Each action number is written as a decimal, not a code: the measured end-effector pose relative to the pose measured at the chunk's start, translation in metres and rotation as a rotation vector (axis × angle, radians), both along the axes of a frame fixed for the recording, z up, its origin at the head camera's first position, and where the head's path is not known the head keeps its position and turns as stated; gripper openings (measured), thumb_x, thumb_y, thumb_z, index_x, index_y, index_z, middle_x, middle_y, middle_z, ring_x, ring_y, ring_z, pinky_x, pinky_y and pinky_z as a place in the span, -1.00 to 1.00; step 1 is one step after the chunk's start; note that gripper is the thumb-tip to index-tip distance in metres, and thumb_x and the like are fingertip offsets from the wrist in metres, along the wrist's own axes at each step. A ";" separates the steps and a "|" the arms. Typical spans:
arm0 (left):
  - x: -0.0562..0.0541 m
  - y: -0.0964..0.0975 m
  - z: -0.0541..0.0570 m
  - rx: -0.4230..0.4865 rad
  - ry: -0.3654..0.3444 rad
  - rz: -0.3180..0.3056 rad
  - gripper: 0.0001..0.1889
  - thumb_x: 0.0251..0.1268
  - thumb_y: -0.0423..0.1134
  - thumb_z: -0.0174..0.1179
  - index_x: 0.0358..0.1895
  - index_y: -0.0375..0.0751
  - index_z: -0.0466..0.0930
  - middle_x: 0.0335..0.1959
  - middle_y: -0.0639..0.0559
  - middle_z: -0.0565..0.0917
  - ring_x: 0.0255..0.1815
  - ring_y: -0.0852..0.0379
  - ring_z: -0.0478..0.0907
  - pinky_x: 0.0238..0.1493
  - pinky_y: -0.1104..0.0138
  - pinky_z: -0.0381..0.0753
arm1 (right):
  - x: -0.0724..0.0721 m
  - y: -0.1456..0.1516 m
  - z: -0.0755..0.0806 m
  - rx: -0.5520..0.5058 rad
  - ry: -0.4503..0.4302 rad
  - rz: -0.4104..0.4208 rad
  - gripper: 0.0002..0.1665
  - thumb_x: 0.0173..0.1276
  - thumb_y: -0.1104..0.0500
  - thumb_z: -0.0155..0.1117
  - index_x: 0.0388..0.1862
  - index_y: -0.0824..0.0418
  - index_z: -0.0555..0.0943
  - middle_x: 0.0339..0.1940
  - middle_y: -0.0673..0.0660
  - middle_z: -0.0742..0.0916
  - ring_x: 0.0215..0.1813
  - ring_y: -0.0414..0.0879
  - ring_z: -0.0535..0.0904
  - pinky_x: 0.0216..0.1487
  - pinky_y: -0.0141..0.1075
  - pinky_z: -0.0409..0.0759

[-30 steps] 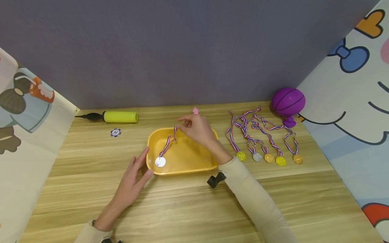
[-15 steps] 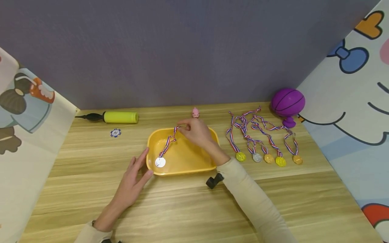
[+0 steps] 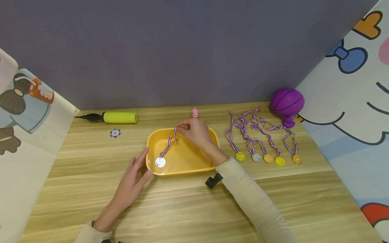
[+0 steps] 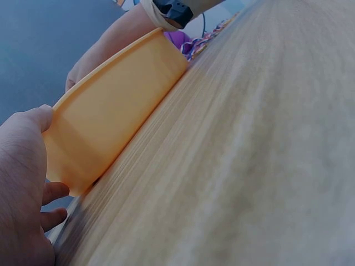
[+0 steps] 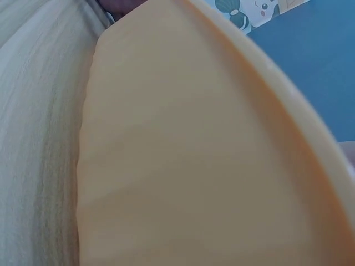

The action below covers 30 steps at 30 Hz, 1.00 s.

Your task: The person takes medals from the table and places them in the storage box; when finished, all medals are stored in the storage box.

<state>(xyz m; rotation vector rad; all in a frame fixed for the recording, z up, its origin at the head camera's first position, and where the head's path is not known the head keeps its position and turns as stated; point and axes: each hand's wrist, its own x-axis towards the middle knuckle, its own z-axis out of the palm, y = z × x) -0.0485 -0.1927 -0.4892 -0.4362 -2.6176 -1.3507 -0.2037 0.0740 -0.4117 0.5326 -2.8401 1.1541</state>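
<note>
A yellow-orange plastic tray (image 3: 179, 174) stands in the middle of the table. Inside it, at the left, lies a silver medal (image 3: 160, 162) on a red, white and blue ribbon (image 3: 165, 150). My right hand (image 3: 197, 132) reaches over the tray and pinches the upper end of that ribbon between thumb and forefinger. At the tray's left end my left hand (image 3: 131, 182) rests with fingers extended against the wall, its thumb at the front corner. In the left wrist view, the left thumb (image 4: 40, 116) touches the tray's rim.
Several gold, silver and bronze-coloured medals (image 3: 268, 158) with tangled ribbons lie right of the tray. Behind them sit a purple basketball (image 3: 287, 102) and a purple duck (image 3: 288, 122). A pink figurine (image 3: 195, 112), a yellow hand pump (image 3: 120, 117) and a poker chip (image 3: 115, 133) are at the back.
My right hand has come down slightly toward the front, and the ribbon's upper part now sags with a bend. The left hand, tray and medal stay put.
</note>
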 end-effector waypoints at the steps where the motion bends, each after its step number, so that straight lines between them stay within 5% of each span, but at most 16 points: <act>1: 0.000 0.000 0.000 0.001 0.000 0.000 -0.18 0.68 -0.26 0.26 0.84 0.15 0.11 0.63 -0.19 0.50 0.67 0.21 0.32 0.86 -0.07 -0.14 | 0.000 0.000 0.000 -0.001 0.003 -0.008 -0.85 0.55 0.16 0.54 -0.01 0.13 0.93 -0.68 -0.11 0.49 -0.62 -0.30 0.20 -0.58 -0.43 0.04; 6: 0.000 -0.001 -0.001 0.007 0.001 -0.003 -0.19 0.68 -0.26 0.26 0.84 0.15 0.11 0.66 -0.16 0.46 0.67 0.39 0.23 0.86 -0.08 -0.14 | 0.001 -0.001 0.001 -0.019 0.009 -0.036 -0.88 0.54 0.17 0.54 -0.04 0.13 0.93 -0.59 -0.05 0.62 -0.58 -0.28 0.28 -0.55 -0.43 0.13; 13: 0.000 -0.001 -0.001 0.009 -0.006 -0.004 -0.19 0.69 -0.25 0.26 0.84 0.16 0.11 0.68 -0.15 0.45 0.69 0.32 0.25 0.86 -0.11 -0.15 | 0.008 -0.004 0.007 -0.047 0.044 -0.004 -0.91 0.53 0.17 0.56 -0.10 0.13 0.92 -0.43 0.00 0.78 -0.50 -0.24 0.42 -0.46 -0.42 0.34; 30: -0.001 0.000 0.001 0.004 -0.010 -0.013 -0.19 0.70 -0.24 0.24 0.84 0.14 0.09 0.66 -0.16 0.47 0.70 0.29 0.26 0.85 -0.13 -0.15 | 0.035 -0.020 0.014 -0.111 0.050 0.087 -0.95 0.50 0.18 0.58 -0.19 0.11 0.92 -0.50 -0.04 0.72 -0.46 -0.24 0.50 -0.41 -0.43 0.39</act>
